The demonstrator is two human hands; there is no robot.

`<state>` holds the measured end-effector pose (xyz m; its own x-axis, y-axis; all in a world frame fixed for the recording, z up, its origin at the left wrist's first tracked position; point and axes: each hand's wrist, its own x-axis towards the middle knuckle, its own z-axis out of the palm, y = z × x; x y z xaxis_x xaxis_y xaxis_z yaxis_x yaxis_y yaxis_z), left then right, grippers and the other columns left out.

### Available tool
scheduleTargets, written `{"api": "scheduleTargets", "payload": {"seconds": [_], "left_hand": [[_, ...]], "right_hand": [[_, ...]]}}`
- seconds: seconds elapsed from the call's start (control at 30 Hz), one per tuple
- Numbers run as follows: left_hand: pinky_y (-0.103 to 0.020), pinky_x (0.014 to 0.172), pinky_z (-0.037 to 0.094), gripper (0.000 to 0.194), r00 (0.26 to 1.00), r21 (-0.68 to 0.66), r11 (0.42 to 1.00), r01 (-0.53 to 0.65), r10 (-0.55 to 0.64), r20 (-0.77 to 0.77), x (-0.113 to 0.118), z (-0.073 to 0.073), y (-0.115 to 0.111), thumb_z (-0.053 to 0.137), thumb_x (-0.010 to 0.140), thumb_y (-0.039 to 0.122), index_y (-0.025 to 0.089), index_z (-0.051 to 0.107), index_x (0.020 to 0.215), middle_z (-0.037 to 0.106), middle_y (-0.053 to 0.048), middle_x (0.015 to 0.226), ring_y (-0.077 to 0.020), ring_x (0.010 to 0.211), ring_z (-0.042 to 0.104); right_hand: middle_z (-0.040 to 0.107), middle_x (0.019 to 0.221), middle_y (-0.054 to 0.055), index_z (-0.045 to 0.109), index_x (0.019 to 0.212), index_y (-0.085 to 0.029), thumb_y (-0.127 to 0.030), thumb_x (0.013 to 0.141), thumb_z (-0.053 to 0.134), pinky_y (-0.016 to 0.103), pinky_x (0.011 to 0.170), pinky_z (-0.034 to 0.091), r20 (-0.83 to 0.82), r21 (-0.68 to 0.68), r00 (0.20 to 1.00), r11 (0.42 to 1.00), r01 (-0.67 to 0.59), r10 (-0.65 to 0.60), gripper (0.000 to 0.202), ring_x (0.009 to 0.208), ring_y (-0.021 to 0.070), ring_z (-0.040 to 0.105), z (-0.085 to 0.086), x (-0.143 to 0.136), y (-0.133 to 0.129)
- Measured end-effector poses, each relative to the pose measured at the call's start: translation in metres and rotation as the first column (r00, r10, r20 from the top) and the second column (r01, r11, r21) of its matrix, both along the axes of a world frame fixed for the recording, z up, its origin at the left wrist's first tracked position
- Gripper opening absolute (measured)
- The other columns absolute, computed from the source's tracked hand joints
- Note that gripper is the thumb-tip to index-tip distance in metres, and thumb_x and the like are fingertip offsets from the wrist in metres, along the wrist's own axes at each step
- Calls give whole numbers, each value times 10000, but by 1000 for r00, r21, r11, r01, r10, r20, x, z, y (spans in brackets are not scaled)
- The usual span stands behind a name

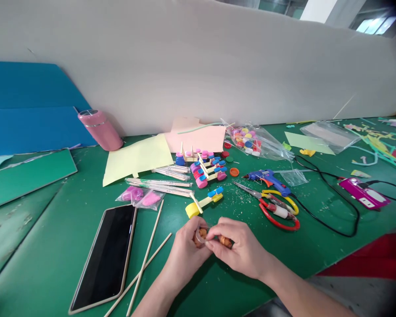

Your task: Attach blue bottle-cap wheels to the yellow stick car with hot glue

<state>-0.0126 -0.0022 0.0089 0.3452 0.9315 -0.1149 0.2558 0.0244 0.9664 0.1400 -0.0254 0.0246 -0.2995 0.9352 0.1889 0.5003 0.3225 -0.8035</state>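
Note:
My left hand [188, 248] is closed around a small clear plastic bag [201, 232] with orange-brown lumps in it. The fingers of my right hand [237, 242] pinch the bag's edge, and another orange-brown lump [225, 241] shows under them; whether it is in the same bag is hidden. Just beyond my hands lies a small yellow piece with a stick and blue caps [204, 202]. Behind it stand several similar pieces in pink and blue [207, 171]. Two small bags of purple and pink clay-like stuff [140, 197] lie to the left.
A phone [105, 257] and two crossed wooden sticks [148, 251] lie at left. On the right are scissors [273, 204], a blue glue gun [270, 179] with its cable, and a purple power box [364, 193]. A pink bottle [100, 130] stands behind; a bag of coloured caps [251, 141] lies at the back.

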Motion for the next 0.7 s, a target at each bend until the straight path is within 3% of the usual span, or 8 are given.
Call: {"api": "scheduleTargets", "payload": {"seconds": [0.17, 0.27, 0.5, 0.6, 0.7], "left_hand": [[-224, 586, 410, 336, 940, -198, 972, 127, -55, 336, -6, 7, 1, 684, 647, 277, 182, 518, 922, 545, 2, 798, -122, 663, 496], [-249, 671, 423, 224, 882, -282, 953, 114, 34, 470, -8, 9, 2, 574, 772, 347, 166, 577, 903, 583, -41, 852, -150, 767, 527], [-228, 634, 391, 143, 849, -266, 958, -111, 230, 475, -5, 1, 4, 588, 775, 280, 159, 590, 701, 548, 9, 694, -113, 668, 488], [-229, 626, 381, 157, 900, -140, 972, -188, 227, 372, -5, -2, 3, 548, 801, 293, 164, 581, 719, 543, 9, 698, -117, 663, 476], [-233, 630, 385, 166, 955, 53, 974, -219, 203, 218, -6, 0, 3, 509, 818, 290, 170, 571, 723, 565, -4, 719, -140, 694, 496]], "right_hand": [[552, 717, -5, 597, 780, -186, -222, 823, 520, 211, 597, 403, -103, -20, 993, 998, 59, -60, 95, 639, 103, 511, 3, 6, 5], [552, 696, -10, 591, 762, -186, -223, 826, 521, 218, 611, 400, -120, -13, 992, 999, 31, -33, 101, 647, 107, 502, 4, 10, 6], [506, 652, -21, 587, 740, -175, -223, 810, 541, 210, 550, 363, -221, -21, 971, 996, 89, -91, 96, 578, 90, 442, -1, 11, 4], [453, 634, -31, 567, 767, -177, -258, 821, 526, 210, 532, 357, -264, -80, 952, 988, 135, -152, 106, 557, 87, 407, -5, 10, 2], [394, 647, -53, 522, 985, -185, -317, 790, 569, 193, 493, 344, -282, -199, 941, 971, 133, -187, 240, 521, 72, 364, -5, 10, 2]]}}
